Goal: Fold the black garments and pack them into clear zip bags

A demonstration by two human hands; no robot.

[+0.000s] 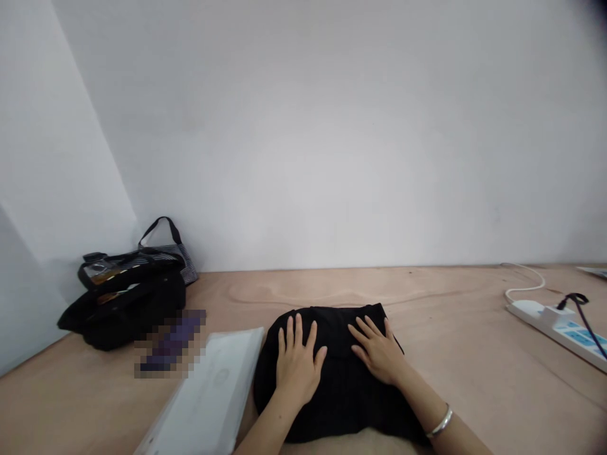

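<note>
A piece of black cloth (339,392), perhaps a folded garment, lies on the wooden table in front of me. My left hand (298,366) rests flat on its left part, fingers spread and pointing away from me. On the upper right part of the cloth lies my right hand (377,351), also flat with fingers apart; a silver bangle circles that wrist. Neither hand grips anything. Just left of the cloth is a flat white package in clear plastic (213,379), its edge close against the cloth.
At the far left stands an open black bag (137,313) with a bottle (99,268), before a striped bag (188,268). A pixelated purple item (175,341) lies near it. A white power strip (564,328) with a plug and cables sits right. A white wall (332,139) bounds the table (465,303).
</note>
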